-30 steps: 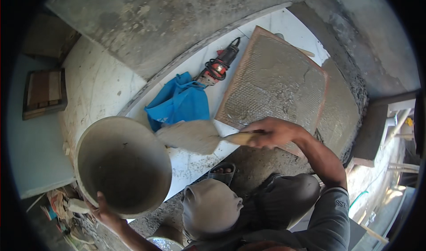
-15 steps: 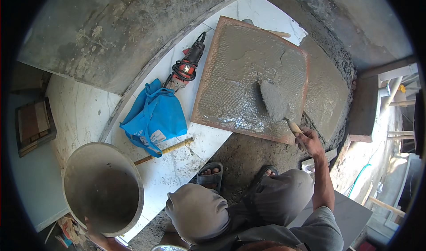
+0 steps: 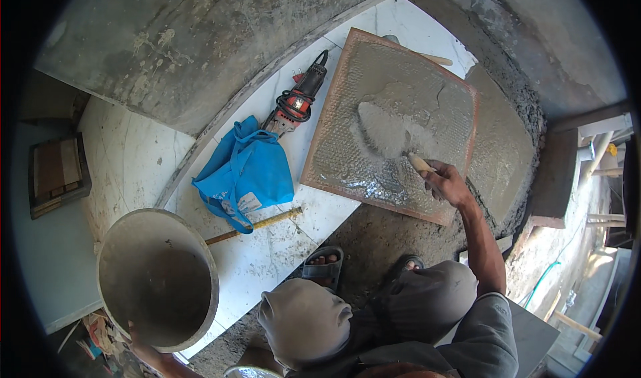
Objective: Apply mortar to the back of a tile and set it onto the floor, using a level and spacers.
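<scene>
My right hand [image 3: 446, 181] is closed round the wooden handle of a trowel [image 3: 386, 127], whose blade is coated in grey mortar. The blade lies over the wet mortar [image 3: 347, 124] spread on the back of a large square tile [image 3: 323, 127], slightly left of its middle. At the lower left, my left hand [image 3: 141, 341] is at the near rim of a large round bucket [image 3: 209, 271] with a dark, mortar-stained inside. Its thumb shows inside the rim, while the other fingers are hidden behind the bucket wall.
A red and black power tool [image 3: 299, 97] with its cord wound round it lies beside a blue bag [image 3: 257, 171]. A yellow measuring stick [image 3: 267, 223] lies on white tiles. Wet mortar [image 3: 504, 144] covers the floor right of the tile. A wooden-handled tool [image 3: 437, 59] pokes out behind it.
My right hand has moved the trowel left and farther away over the tile, and its blade now lies flatter on the mortar. My left hand has stayed at the bucket. The view has shifted slightly.
</scene>
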`<state>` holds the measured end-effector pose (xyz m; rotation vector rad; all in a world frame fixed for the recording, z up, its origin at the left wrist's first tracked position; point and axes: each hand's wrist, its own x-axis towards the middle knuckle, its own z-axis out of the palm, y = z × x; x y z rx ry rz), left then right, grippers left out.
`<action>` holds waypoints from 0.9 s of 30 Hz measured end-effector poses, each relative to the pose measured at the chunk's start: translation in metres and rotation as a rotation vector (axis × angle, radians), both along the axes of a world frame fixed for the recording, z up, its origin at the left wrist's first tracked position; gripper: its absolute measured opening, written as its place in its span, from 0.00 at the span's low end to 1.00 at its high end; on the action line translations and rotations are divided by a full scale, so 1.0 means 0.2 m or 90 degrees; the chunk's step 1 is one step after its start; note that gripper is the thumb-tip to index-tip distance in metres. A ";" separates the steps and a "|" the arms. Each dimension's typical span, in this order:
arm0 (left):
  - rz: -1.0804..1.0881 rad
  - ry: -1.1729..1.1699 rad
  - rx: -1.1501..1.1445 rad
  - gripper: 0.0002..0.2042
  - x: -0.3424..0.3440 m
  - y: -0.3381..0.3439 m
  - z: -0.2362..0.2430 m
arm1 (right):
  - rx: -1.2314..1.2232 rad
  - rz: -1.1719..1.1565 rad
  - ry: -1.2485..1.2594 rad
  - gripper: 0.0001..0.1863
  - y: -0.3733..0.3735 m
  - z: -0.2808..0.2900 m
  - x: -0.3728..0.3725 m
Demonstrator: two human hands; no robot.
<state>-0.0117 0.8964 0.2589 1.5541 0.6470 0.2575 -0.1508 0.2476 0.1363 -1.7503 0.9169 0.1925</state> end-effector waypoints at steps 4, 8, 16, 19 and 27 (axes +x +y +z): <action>0.007 0.006 -0.010 0.23 0.00 0.00 0.01 | 0.009 -0.032 -0.039 0.19 -0.01 0.04 0.09; 0.017 -0.005 -0.008 0.22 0.00 0.00 0.01 | -0.010 0.074 -0.005 0.21 0.04 0.07 0.09; 0.004 -0.057 0.003 0.23 0.02 -0.02 0.00 | 0.011 0.123 0.050 0.22 0.14 0.05 0.08; 0.005 -0.059 0.023 0.24 0.02 -0.03 0.00 | -0.026 0.182 0.089 0.22 0.15 0.05 0.10; -0.013 -0.070 -0.005 0.24 0.01 -0.01 0.00 | -0.043 0.301 0.072 0.22 0.14 0.04 0.19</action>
